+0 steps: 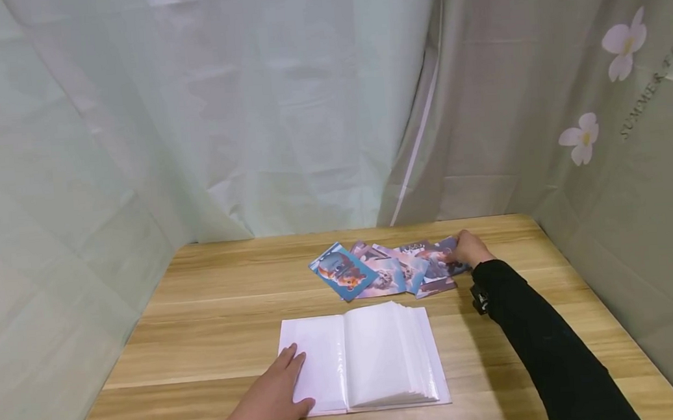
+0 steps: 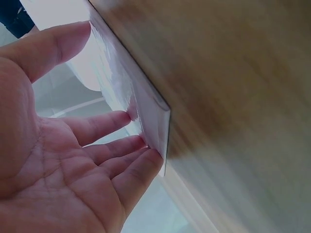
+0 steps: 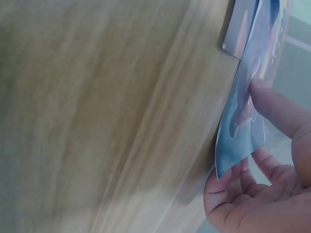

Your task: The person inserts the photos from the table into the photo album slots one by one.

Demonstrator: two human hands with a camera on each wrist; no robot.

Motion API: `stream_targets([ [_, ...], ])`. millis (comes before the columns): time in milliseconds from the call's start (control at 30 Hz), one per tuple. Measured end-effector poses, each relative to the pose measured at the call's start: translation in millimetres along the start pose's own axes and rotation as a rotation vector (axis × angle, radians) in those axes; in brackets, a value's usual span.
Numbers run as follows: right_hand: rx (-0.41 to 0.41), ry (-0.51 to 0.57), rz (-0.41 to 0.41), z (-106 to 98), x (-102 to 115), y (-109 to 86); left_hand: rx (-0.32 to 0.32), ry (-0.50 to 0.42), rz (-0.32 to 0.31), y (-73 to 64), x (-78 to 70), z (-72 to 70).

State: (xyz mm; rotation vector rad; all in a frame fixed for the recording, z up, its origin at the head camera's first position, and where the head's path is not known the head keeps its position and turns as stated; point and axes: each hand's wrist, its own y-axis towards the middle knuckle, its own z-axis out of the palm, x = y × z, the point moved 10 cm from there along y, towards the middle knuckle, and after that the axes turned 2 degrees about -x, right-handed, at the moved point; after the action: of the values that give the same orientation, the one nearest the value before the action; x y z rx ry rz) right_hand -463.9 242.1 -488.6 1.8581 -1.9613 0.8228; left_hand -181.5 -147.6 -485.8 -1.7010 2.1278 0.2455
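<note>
A photo album (image 1: 376,357) with clear pocket pages lies open on the table. My left hand (image 1: 270,397) rests on its left side, fingers extended over the inside cover; in the left wrist view the fingertips touch the album's edge (image 2: 150,114). Beyond the album, my right hand (image 1: 471,250) pinches the rightmost picture card (image 1: 448,249) of a spread pile. In the right wrist view, the thumb lies on the card's (image 3: 240,141) printed face and the fingers are behind its edge. Overlapping cards hide parts of one another.
Several printed cards overlap left of my right hand, with a blue-bordered card (image 1: 343,272) tilted at the left end. The wooden table (image 1: 205,336) meets pale curtains (image 1: 282,109) at the back and sides. Flowers are printed on the right curtain (image 1: 580,139).
</note>
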Motion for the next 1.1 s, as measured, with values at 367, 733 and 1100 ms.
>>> stream_targets([
  [367,-0.065,-0.052,-0.085,-15.8,3.2,-5.0,-0.003,-0.009,0.009,-1.1,0.0,1.5],
  [733,-0.104,-0.031,-0.138,-46.7,17.3,-14.4,0.007,-0.018,0.004,-1.3,-0.4,1.2],
  [1100,-0.145,-0.028,-0.249,-87.5,51.9,-31.7,-0.016,-0.023,0.016,-2.5,-0.8,-0.3],
])
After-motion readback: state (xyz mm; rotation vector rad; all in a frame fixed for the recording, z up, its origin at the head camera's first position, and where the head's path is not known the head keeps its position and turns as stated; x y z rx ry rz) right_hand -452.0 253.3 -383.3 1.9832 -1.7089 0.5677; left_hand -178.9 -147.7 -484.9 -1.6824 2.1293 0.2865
